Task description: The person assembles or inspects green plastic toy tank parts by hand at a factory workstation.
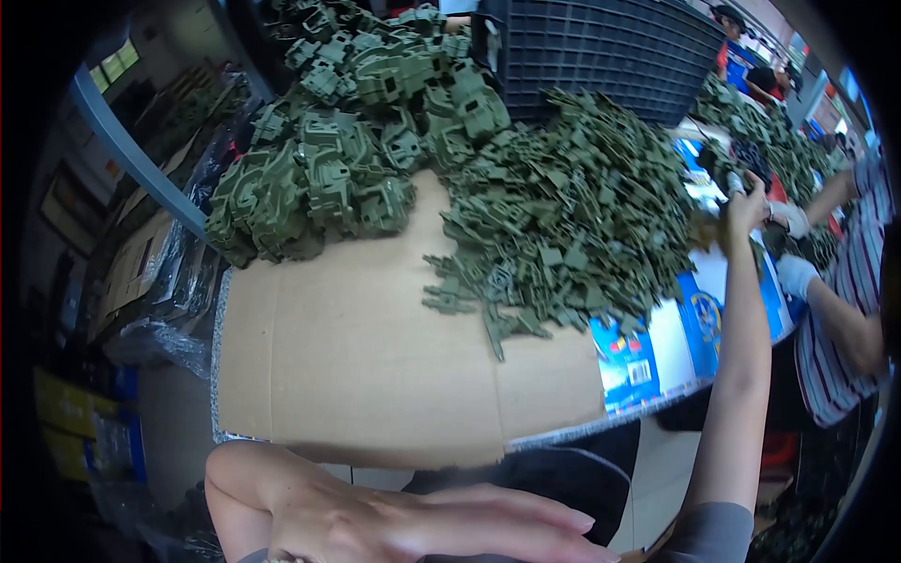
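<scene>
Beyond the green plastic parts, the right hand's grip is unclear; the left hand lies spread.

The scene was evenly lit by soft daylight; a window glowed at the upper left. Shadows on the cardboard were faint. Fisheye bending curved straight edges, and the corners fell to black. The left hand at the bottom edge was blurred and close, out of focus. The far right looked smeared and slightly overbright.
</scene>
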`<act>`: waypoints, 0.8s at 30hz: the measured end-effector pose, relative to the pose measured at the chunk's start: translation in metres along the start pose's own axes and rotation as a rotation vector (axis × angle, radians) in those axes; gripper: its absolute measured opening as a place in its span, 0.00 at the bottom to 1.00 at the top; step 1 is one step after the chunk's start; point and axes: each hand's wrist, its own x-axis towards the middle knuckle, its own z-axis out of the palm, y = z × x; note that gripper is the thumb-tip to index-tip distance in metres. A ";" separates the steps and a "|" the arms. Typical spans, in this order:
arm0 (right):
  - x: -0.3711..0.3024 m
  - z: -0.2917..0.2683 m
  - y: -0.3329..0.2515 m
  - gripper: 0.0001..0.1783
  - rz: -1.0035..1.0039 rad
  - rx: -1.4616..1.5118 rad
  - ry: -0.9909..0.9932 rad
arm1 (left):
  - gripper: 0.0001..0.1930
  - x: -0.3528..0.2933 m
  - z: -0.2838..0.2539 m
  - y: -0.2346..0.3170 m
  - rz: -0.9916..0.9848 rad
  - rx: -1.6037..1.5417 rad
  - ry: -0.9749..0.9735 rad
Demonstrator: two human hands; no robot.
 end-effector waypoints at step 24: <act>-0.226 -0.016 -0.379 0.16 -1.112 -0.763 -1.005 | 0.24 -0.093 -0.021 -0.005 0.178 0.021 -0.049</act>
